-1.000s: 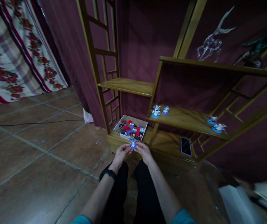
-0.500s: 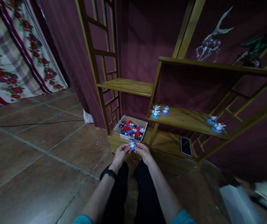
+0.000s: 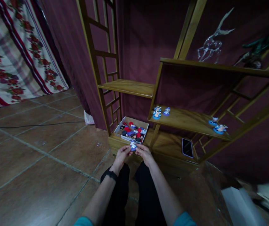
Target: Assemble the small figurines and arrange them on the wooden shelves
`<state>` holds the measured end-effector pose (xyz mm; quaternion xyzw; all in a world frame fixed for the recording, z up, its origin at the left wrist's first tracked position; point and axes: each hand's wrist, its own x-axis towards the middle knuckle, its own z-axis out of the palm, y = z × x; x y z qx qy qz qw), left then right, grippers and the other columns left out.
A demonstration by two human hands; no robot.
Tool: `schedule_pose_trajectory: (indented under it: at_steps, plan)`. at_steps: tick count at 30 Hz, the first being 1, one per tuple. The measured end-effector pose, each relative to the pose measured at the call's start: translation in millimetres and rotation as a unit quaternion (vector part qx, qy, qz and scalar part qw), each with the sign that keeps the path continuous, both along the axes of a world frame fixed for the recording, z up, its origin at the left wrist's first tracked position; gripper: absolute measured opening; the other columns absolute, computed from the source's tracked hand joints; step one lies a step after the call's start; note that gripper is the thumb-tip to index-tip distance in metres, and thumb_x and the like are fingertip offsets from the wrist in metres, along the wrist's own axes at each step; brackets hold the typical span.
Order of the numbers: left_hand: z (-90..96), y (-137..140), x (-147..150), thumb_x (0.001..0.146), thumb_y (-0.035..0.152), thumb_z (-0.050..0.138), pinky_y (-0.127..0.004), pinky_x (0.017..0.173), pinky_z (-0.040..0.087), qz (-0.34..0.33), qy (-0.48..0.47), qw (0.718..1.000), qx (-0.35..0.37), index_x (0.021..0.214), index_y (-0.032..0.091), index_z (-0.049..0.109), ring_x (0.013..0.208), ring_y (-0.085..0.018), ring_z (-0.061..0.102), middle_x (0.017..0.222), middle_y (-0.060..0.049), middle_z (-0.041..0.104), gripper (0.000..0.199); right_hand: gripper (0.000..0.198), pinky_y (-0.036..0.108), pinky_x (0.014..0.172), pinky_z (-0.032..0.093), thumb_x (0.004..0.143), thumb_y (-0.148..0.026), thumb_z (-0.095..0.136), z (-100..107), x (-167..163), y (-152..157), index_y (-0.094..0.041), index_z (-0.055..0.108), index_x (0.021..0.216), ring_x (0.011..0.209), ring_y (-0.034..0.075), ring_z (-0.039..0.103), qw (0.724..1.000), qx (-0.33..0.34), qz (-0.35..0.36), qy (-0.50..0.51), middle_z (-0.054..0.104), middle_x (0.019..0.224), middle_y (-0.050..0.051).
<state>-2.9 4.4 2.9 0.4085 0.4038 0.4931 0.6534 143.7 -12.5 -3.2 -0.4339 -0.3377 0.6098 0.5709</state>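
A small purple-and-white figurine [image 3: 133, 145] is held upright between both hands, just in front of an open box [image 3: 144, 125]. My left hand [image 3: 122, 154] pinches its base from one side, and my right hand [image 3: 145, 152] grips it from the other. Several more figurines [image 3: 130, 133] in red, purple, white and black lie jumbled in the box. On the low shelf [image 3: 188, 120] stand a purple figurine [image 3: 166, 111] and blue-based figurines [image 3: 157, 115] at its left end. More blue-based figurines [image 3: 220, 128] are at its right end.
A phone [image 3: 187, 147] lies on the bottom board right of the box. Higher up stand a clear deer ornament [image 3: 211, 47] and a dark green ornament [image 3: 259, 47]. A white box [image 3: 239, 204] sits on the floor at the right. A black cable [image 3: 35, 125] crosses the tiles.
The figurine has tilted or turned slightly between my fingers, showing more of its white front. Both hands stay in nearly the same place.
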Motion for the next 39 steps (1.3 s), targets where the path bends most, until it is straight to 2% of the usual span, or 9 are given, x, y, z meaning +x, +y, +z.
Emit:
schedule_pose_trajectory:
  at_steps: [6,19,28,39]
  plan:
    - [1.1,0,-1,0.059,0.030,0.074,-0.021,0.053,0.042,-0.005,-0.001,1.000,-0.010,0.078,0.011,0.068,0.053,-0.010,0.056,0.062,-0.005,0.065,0.028,0.041,0.027,0.066,0.047,0.054,-0.035,0.076,1,0,-1,-0.018,0.065,0.089,0.069,0.012,0.058,1.000,0.011,-0.003,-0.001,0.065,0.085,0.003]
    - [2.5,-3,0,0.063,0.026,0.072,-0.020,0.055,0.046,-0.030,-0.038,0.998,-0.031,0.082,0.010,0.068,0.060,-0.012,0.062,0.070,-0.009,0.068,0.025,0.036,0.024,0.057,0.044,0.057,-0.038,0.074,-1,0,-2,-0.018,0.062,0.084,0.058,0.009,0.053,1.000,0.030,-0.001,0.002,0.060,0.068,-0.001]
    - [2.9,-4,-1,0.068,0.018,0.067,-0.022,0.059,0.049,-0.030,-0.042,0.997,-0.055,0.079,0.010,0.067,0.064,-0.014,0.064,0.072,-0.010,0.069,0.013,0.036,0.026,0.061,0.044,0.057,-0.037,0.074,2,0,-4,-0.018,0.062,0.085,0.059,0.010,0.055,0.999,0.031,0.015,-0.002,0.062,0.071,0.000]
    - [1.3,-1,-1,0.067,0.018,0.067,-0.020,0.054,0.045,-0.034,-0.042,0.997,-0.052,0.078,0.011,0.066,0.057,-0.011,0.060,0.067,-0.007,0.066,0.013,0.039,0.025,0.060,0.043,0.059,-0.037,0.072,10,-1,-9,-0.019,0.062,0.092,0.058,0.010,0.055,0.999,0.039,0.038,-0.006,0.063,0.072,0.000]
